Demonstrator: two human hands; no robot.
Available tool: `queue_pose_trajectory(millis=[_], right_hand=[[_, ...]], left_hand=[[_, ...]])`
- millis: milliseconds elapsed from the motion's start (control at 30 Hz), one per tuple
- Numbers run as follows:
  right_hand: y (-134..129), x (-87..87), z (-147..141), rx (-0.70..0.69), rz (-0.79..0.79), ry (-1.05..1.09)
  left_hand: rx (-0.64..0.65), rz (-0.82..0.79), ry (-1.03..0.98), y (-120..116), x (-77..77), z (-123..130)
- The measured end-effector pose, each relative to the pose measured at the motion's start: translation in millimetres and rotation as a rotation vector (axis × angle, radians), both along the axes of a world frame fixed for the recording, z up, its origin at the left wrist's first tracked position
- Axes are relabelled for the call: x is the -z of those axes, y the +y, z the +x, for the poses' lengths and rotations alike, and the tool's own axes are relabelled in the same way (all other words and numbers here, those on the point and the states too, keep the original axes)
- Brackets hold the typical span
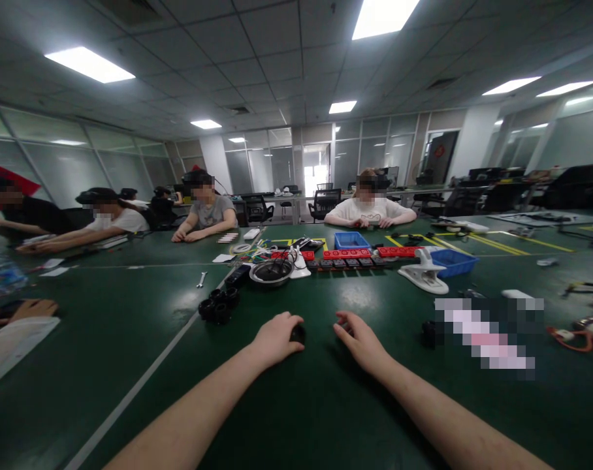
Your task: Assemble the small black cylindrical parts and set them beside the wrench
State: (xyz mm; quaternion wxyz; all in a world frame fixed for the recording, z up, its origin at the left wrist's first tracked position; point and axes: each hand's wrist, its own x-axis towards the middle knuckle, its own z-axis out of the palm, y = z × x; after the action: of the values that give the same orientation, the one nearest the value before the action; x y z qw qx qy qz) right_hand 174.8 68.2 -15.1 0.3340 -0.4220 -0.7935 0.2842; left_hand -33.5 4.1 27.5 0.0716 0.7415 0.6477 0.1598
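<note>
My left hand (277, 339) is closed round a small black rounded object (298, 335) just above the green table (296, 405). Its thumb and fingers grip it from either side, and much of it is hidden. A short gap to the right, my right hand (359, 338) has its fingers loosely bent and its thumb apart, with no clear object in it. Beyond my left hand stands a cluster of black ring-shaped parts (219, 305). Behind that lie a round metal pan-like part (271, 271) and a wrench (202, 280).
Farther back are red strips (343, 254), a blue bin (351, 241), another blue bin (454, 262) and a white clip-shaped base (424, 273). A small black part (429, 333) lies right of my right hand. Several people sit around the table.
</note>
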Motion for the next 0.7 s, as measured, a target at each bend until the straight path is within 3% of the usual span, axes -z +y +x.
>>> queue_pose_trajectory(millis=[133,233,300,367,433,567,700], right_hand=[[-8,-5.4,-2,-0.065,0.015,-0.093],[-11,-6.7,-3,-0.093,0.025,-0.112],[-10,-6.3,-3,-0.095,0.028,-0.115],[-8,-5.8,-3,-0.088,0.023,-0.121],[-6,-5.6,-4,-0.081,0.012,-0.126],[-5,-5.9,-5,-0.086,0.005,-0.136],[-4,-5.2,-5,-0.098,-0.001,-0.146]], left_hand=[[-0.064,-0.043,0.018,-3,-15.4,-51],[-0.094,0.123,-0.168,-4,-24.3,-85],[-0.209,0.233,-0.232,-5,-25.4,-107],[-0.454,0.475,-0.348,-5,-22.5,-129],[-0.537,0.561,-0.334,-7,-18.0,-147],[-0.580,0.462,-0.240,-13,-12.7,-163],[-0.596,0.420,-0.309,-12,-8.2,-159]])
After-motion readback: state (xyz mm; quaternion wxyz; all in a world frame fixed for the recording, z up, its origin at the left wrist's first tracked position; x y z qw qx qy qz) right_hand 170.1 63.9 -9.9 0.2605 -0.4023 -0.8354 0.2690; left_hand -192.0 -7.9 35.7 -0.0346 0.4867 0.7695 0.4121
